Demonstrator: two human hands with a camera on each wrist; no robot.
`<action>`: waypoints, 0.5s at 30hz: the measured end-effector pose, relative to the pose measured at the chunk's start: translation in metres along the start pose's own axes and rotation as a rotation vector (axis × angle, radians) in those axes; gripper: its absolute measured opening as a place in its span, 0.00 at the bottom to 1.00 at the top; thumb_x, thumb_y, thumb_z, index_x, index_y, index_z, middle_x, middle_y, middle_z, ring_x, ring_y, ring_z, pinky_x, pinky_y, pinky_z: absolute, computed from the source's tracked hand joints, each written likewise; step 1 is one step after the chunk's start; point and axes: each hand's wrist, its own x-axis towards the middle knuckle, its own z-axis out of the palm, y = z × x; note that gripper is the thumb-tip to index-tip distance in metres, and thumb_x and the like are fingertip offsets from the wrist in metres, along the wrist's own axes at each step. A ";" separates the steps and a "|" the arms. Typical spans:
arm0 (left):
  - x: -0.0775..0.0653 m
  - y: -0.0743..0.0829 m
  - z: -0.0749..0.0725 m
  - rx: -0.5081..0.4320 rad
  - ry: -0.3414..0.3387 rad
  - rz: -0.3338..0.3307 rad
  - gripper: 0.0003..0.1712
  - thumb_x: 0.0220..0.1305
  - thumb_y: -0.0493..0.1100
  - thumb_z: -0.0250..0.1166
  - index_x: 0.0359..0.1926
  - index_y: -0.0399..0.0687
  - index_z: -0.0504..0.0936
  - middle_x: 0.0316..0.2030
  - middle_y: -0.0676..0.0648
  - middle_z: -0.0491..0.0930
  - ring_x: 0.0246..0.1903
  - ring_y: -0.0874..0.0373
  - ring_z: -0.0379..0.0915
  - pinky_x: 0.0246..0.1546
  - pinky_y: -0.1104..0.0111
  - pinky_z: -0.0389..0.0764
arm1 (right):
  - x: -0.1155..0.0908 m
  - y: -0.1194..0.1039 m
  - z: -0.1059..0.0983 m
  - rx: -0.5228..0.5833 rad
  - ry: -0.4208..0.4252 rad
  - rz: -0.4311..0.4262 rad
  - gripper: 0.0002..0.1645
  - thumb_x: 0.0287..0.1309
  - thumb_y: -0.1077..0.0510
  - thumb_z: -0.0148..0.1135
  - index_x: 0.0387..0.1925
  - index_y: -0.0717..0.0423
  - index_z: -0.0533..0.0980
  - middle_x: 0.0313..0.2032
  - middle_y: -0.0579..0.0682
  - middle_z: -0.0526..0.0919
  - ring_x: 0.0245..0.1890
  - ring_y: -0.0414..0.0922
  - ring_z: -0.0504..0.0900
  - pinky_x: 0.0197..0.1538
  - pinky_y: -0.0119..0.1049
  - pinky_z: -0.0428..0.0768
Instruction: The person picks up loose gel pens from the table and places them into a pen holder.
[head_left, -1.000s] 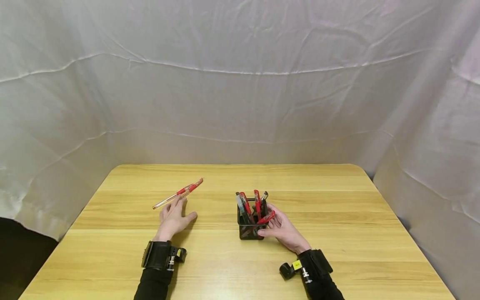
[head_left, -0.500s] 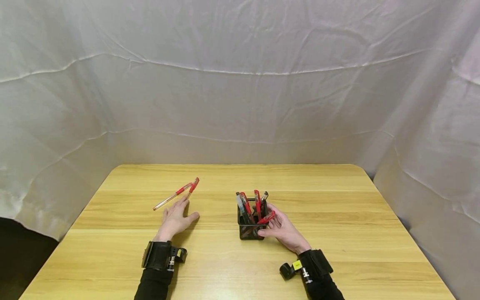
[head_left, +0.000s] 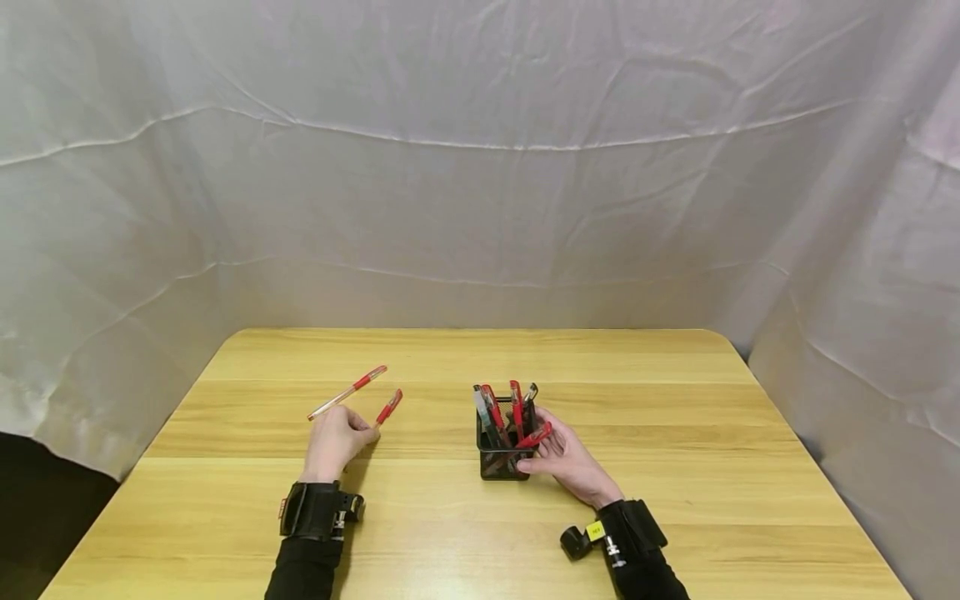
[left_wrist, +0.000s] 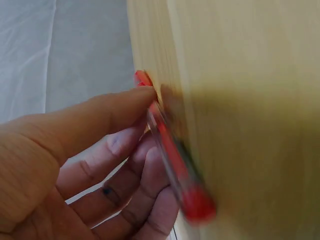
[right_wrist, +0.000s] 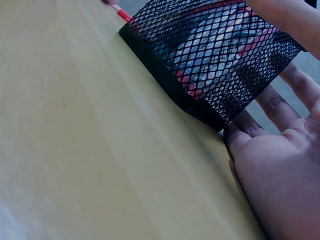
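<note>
My left hand [head_left: 330,443] pinches a red-capped gel pen [head_left: 389,407] between thumb and fingers, a little above the table's left half. In the left wrist view that gel pen [left_wrist: 175,157] slants past the thumb tip, its near end blurred. Just beyond the hand lies a second red-capped pen [head_left: 347,392], flat on the table. My right hand [head_left: 576,472] grips the right side of a black mesh pen holder [head_left: 504,465], thumb in front and fingers behind. Up close in the right wrist view, the mesh wall [right_wrist: 215,55] shows pens inside, partly hidden.
Several red and dark pens stand in the holder, one red pen [head_left: 534,435] leaning out over its right rim. The wooden table [head_left: 450,542] has rounded far corners. Grey cloth [head_left: 480,208] hangs behind it and at both sides.
The left fingers have curled onto one red pen, drawing it nearer and apart from the other pen, which it overlapped before. The right hand and the holder have stayed in place.
</note>
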 end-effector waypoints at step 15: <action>0.001 0.000 0.001 0.048 -0.033 0.040 0.09 0.45 0.37 0.63 0.31 0.40 0.83 0.30 0.43 0.83 0.28 0.55 0.76 0.27 0.67 0.74 | 0.000 -0.001 0.000 -0.001 -0.017 -0.009 0.58 0.44 0.65 0.65 0.68 0.56 0.37 0.70 0.53 0.35 0.69 0.49 0.32 0.69 0.48 0.35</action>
